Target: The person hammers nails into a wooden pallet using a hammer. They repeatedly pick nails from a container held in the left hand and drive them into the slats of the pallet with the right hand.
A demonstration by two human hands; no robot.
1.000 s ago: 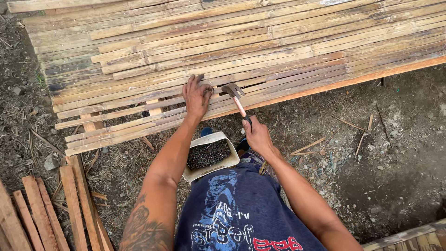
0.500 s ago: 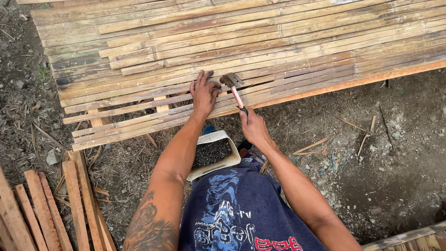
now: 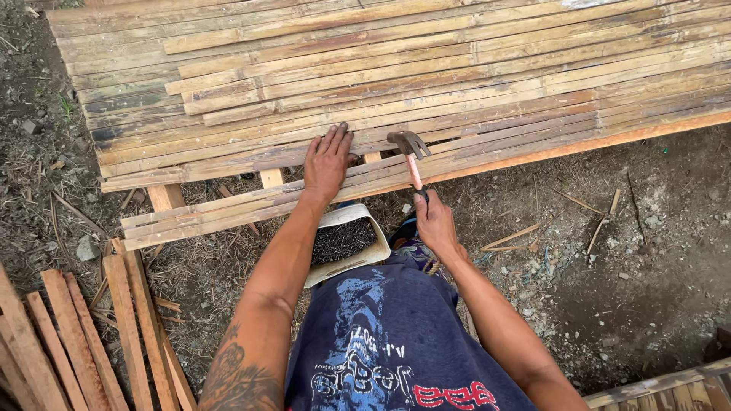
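Bamboo panel [image 3: 457,68]: fills top of frame, most slats laid
Left hand [image 3: 327,161]: flat, open, pressing slats at centre
Right hand [image 3: 436,222]: gripping hammer [image 3: 411,156], head on slat
Nail tub [image 3: 344,243]: below centre
Left: near-edge slats look loose

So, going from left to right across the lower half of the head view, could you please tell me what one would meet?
Stack of reddish wooden slats → left hand flat on the bamboo strips → open container of dark nails → right hand gripping the hammer → loose sticks on the dirt.
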